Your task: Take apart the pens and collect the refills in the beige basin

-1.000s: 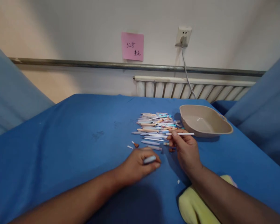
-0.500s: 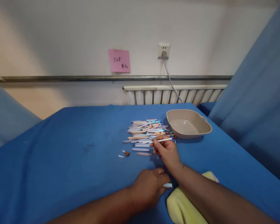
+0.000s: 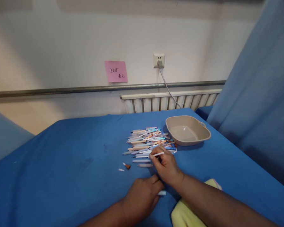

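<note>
My right hand (image 3: 167, 167) is closed in a pinch on a thin white stick (image 3: 159, 154), likely a pen refill, at the near edge of a pile of pens (image 3: 142, 142). Just below it, my left hand (image 3: 144, 193) is wrapped round a pale blue pen barrel (image 3: 162, 193); only its end sticks out to the right. The two hands almost meet. Pastel, white and orange pens lie side by side in the pile, with a lilac pen (image 3: 141, 161) and a greyish-pink pen (image 3: 144, 165) nearest me.
A beige basin (image 3: 188, 141) with handles stands right of the pile. Yellow cloth (image 3: 186, 214) lies under my right forearm. A small brown piece (image 3: 127, 166) and a white bit (image 3: 121, 170) lie left on the blue sheet (image 3: 68, 167). Blue curtains (image 3: 255, 94) flank the table.
The view has tilted up slightly. My right hand with the white stick has come a little left and nearer me; my left hand with the pen barrel has shifted left.
</note>
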Demonstrator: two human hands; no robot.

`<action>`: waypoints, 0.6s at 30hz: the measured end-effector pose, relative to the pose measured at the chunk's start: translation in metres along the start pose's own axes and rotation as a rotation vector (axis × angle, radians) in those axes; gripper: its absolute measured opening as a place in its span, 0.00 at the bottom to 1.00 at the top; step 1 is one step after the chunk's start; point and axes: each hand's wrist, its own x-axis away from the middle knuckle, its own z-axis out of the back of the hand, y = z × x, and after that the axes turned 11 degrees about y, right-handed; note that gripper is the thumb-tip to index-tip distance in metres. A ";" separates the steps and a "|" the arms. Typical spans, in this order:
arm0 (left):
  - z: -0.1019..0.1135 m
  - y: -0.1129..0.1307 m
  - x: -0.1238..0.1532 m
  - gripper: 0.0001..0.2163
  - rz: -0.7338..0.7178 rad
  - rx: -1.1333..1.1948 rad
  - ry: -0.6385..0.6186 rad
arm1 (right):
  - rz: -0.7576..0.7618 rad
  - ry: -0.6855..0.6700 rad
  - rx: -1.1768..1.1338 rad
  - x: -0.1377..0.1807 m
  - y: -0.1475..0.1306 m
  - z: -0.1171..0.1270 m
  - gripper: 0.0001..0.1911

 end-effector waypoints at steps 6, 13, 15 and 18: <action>0.019 -0.003 0.000 0.12 0.082 0.272 0.281 | 0.152 -0.101 0.074 0.000 -0.003 0.006 0.05; 0.052 -0.012 -0.011 0.03 0.358 0.696 0.755 | 0.205 -0.253 0.217 0.002 -0.006 0.008 0.07; 0.056 -0.013 -0.012 0.03 0.394 0.748 0.779 | 0.242 -0.289 0.271 0.003 -0.008 0.009 0.07; 0.057 -0.010 -0.010 0.03 0.411 0.804 0.741 | 0.272 -0.335 0.320 0.006 -0.010 0.010 0.08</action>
